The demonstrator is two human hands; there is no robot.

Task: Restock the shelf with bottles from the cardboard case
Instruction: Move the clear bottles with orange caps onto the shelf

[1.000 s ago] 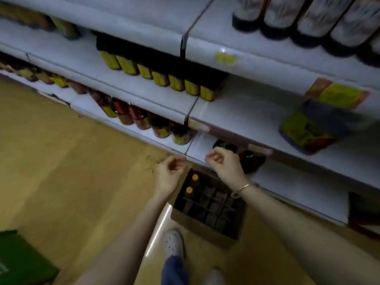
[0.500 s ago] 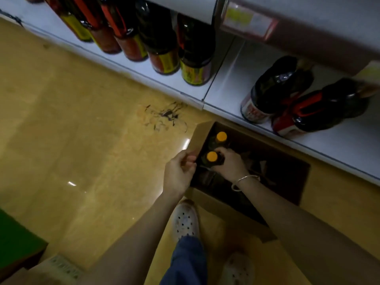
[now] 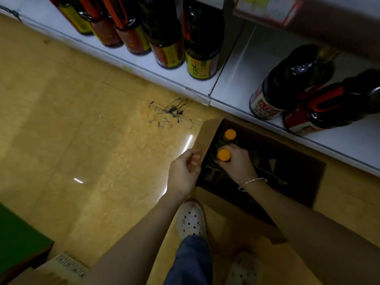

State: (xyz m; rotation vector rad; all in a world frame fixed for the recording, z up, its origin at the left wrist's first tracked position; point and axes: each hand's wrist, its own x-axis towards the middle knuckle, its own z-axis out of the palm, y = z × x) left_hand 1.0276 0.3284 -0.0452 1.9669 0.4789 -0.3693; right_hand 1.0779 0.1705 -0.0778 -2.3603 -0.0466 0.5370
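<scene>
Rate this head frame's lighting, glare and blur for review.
Head view: dim overall; the cardboard case interior is nearly black, only two orange caps read clearly; bright glare streaks on the floor; shelf bottles bowed by wide-angle distortion; edges soft.

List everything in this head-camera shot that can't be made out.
- Cardboard case interior, head view: too dark to count bottles beyond the two orange caps.
- Bottle under the right hand: body hidden by the hand and shadow.
- Left hand fingertips: hidden behind the case flap.
- Shelf bottles: tops cut off by the upper edge; label text blurred.
- Green object: cut off at the left edge.
</scene>
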